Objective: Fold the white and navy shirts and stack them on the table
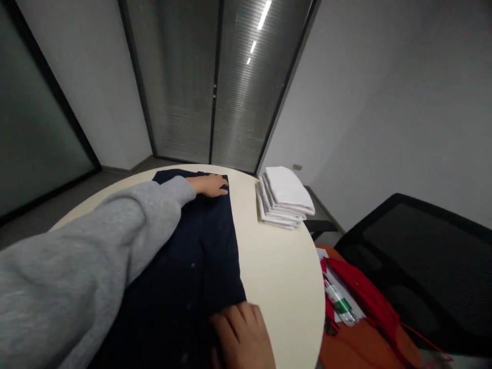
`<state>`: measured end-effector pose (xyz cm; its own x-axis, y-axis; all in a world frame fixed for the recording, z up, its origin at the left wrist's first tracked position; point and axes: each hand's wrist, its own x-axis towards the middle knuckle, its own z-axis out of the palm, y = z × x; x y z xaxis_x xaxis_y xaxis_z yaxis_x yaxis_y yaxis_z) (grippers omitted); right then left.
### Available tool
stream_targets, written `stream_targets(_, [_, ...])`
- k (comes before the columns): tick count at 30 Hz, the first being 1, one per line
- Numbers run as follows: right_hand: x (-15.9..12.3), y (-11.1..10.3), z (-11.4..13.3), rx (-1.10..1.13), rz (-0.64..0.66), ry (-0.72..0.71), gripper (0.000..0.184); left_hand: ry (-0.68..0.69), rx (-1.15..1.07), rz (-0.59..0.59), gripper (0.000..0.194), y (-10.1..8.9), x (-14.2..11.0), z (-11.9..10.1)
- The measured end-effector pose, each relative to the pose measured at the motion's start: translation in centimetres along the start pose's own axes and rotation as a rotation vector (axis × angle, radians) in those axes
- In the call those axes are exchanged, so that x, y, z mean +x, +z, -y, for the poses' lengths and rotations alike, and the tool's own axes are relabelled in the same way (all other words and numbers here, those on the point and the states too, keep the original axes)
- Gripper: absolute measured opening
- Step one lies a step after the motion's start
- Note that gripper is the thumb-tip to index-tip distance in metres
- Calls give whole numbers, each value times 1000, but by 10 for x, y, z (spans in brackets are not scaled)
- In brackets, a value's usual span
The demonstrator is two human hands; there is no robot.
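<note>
A dark navy garment with small buttons along it lies spread lengthwise on the round, cream-coloured table. My left hand, in a grey sleeve, reaches to its far right corner. The fingers rest on the cloth there, thumb and forefinger a little apart. Close to me, my right hand is at the garment's right edge, its fingers bent down over the cloth; the fingertips are partly hidden. My left forearm covers much of the garment's left side.
A stack of folded white cloths stands at the table's right rear edge. Right of the table is a black mesh chair whose orange seat holds a red bag and a clear bottle. Glass panels and walls rise behind.
</note>
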<state>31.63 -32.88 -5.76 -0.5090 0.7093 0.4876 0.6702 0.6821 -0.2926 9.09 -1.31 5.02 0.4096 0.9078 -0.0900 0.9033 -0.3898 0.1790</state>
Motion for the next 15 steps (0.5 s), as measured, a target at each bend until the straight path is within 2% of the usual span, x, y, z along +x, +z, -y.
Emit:
stream_targets(2, [1,-7,0,31,-4,52,37,146,-54,42,47,-10,-64,-26])
stream_targets(4, [2,-18,4,47,74,89,44,386,-167,41,44,-13,-145,-55])
stream_targets(5, [3,-25,6,48,118,97,46,426,-213,56,41,-10,-187,-69])
stream_targets(7, [3,-36,10,52,182,101,47,430,-242,84,44,7,-268,-92])
stream_targets(9, [1,-44,12,52,207,99,49,410,-218,66,72,37,-332,-105])
stream_targets(11, [-2,-48,12,44,189,55,50,391,-179,41,97,77,-374,-109])
stream_targets(13, [-7,-52,12,42,159,-49,49,357,-127,-87,99,115,-398,-107])
stream_targets(15, [-12,-56,12,56,148,-194,46,348,-65,-193,93,142,-408,-105])
